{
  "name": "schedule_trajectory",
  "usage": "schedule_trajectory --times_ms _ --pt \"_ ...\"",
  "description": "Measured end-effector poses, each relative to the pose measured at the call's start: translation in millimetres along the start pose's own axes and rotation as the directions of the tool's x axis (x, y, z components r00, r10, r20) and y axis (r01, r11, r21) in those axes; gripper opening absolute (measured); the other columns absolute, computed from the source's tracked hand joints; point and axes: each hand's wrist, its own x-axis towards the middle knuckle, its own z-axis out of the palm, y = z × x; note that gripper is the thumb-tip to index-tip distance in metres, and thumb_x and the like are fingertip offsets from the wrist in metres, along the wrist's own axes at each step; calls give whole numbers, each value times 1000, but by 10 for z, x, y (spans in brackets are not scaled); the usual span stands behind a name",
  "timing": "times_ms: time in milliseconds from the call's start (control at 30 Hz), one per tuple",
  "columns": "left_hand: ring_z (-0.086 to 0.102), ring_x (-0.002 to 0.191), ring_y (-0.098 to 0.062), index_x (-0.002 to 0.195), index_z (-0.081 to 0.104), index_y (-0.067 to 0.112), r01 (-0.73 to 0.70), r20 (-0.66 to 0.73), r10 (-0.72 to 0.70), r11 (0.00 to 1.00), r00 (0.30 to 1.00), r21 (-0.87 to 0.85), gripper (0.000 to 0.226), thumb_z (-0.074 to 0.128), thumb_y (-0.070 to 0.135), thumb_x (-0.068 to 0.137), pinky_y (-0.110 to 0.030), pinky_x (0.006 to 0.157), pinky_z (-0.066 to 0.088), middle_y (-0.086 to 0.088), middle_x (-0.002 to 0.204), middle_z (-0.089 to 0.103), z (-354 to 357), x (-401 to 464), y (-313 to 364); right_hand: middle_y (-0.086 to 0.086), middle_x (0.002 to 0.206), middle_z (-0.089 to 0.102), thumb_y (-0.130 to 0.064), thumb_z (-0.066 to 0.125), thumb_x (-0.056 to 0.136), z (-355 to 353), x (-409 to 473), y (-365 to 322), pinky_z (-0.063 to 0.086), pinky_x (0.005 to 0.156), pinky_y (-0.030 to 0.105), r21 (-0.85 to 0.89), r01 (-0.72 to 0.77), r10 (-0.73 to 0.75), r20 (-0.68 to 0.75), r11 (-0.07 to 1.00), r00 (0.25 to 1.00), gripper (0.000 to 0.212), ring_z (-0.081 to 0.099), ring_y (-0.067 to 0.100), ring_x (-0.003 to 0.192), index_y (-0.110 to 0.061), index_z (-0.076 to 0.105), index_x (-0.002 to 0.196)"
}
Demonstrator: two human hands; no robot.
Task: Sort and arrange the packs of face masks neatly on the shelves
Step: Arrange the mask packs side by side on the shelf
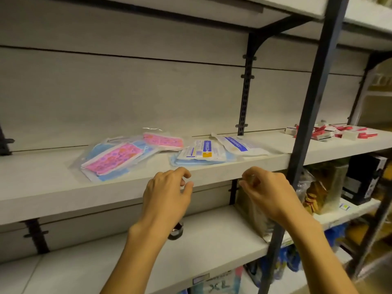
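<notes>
face mask packs lie in two loose groups on the middle shelf (53, 187), both beyond the hands and untouched by them. the pink patterned packs (114, 158) sit to the left, overlapping blue ones in clear wrappers, with another pink pack (163, 141) just behind. the white and blue packs (203, 152) lie to the right of these, one white pack (239, 145) angled toward the back panel. the left hand (167, 192) hovers at the shelf's front edge, below and between the two groups, fingers loosely curled and holding nothing. the right hand (267, 189) hangs near the same edge, below the white packs, fingers curled in; whether it pinches anything i cannot tell. red and white boxes (331, 132) sit far right on the same shelf, behind a dark upright post (307, 102).
</notes>
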Motion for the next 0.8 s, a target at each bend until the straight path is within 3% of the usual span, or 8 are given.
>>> schedule_trajectory --times_ms 433,600,700,800 --pt "56 105 -23 114 61 26 113 -61 -110 992 992 50 25 53 35 92 -33 84 46 0 112 65 413 803 -59 -6 90 69 -40 56 94 15 870 216 55 82 39 28 26 -25 -21 999 999 23 62 15 85 -29 59 113" --pt "52 113 -26 121 58 23 157 2 -159 975 987 155 37 48 46 94 -33 88 44 -4 123 60 577 1038 -170 -11 84 65 -38 56 93 206 1147 231 53 82 37 26 64 -63 -42 998 997 24 61 16 86 -26 61 113" --pt "54 111 -28 118 60 19 171 -22 -170 970 985 175 42 45 50 94 -34 87 45 -6 121 62 648 1133 -171 -8 86 61 -37 55 94 296 1273 297 52 80 30 33 74 -73 -32 997 997 24 60 14 85 -25 60 115" --pt "55 107 -29 113 59 15 216 -20 -216 956 976 200 41 44 49 95 -34 84 45 -9 116 63 688 1232 -130 -5 89 65 -35 55 94 353 1425 369 53 80 34 40 68 -66 -45 997 997 22 61 16 86 -26 62 113"
